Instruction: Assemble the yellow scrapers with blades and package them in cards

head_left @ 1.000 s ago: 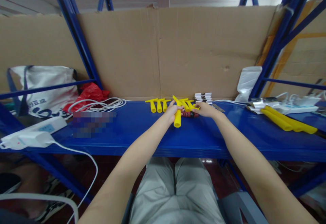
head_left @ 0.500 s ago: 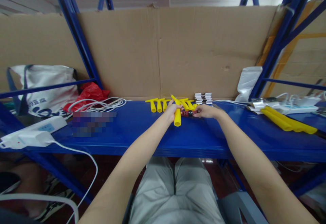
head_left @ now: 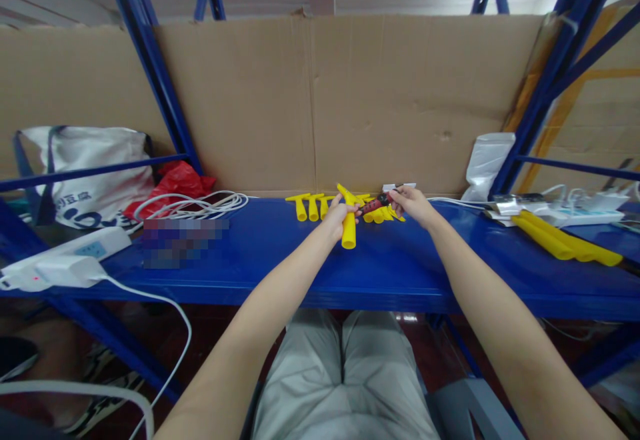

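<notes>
The right hand (head_left: 410,201) is now pinching the red-and-black tool (head_left: 374,204) and lifting it off the blue shelf (head_left: 280,253), where it was lying a moment ago. The left hand (head_left: 336,217) is still gripping the yellow tube (head_left: 349,233) just above the shelf, with the tool's tip near the tube's top.

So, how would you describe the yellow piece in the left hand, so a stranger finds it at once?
Start at the blue shelf in front of the cardboard wall; near its middle lie several yellow T-shaped pieces. Just right of the first three, the left hand grips the yellow piece: it alone is held, its tube pointing toward the person.
</notes>
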### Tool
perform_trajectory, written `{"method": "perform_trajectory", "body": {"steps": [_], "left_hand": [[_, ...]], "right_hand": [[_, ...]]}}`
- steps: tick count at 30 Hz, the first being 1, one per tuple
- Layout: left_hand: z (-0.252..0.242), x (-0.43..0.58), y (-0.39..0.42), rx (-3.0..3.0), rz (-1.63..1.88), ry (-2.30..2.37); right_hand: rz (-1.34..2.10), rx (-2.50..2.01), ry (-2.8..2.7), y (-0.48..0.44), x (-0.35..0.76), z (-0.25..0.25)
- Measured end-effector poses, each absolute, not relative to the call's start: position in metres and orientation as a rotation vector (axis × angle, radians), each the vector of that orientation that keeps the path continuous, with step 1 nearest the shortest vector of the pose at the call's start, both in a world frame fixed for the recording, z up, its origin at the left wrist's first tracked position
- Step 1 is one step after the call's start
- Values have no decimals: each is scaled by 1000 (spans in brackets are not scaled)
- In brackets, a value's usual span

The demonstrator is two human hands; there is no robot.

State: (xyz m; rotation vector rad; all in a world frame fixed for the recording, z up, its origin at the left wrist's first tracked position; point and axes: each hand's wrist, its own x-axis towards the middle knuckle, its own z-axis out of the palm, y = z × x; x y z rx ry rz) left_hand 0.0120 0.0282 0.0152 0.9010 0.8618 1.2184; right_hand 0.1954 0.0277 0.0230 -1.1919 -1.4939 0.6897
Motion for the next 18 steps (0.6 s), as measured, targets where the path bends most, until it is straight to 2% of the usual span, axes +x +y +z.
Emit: {"method": "perform_trajectory", "body": {"steps": [6, 18], "left_hand": [[12, 13, 28, 949, 1175, 935], [10, 11, 31, 974, 1181, 940]], "right_hand": [[552, -975, -1233, 26, 200, 30], [359, -882, -703, 27, 214, 41]]}}
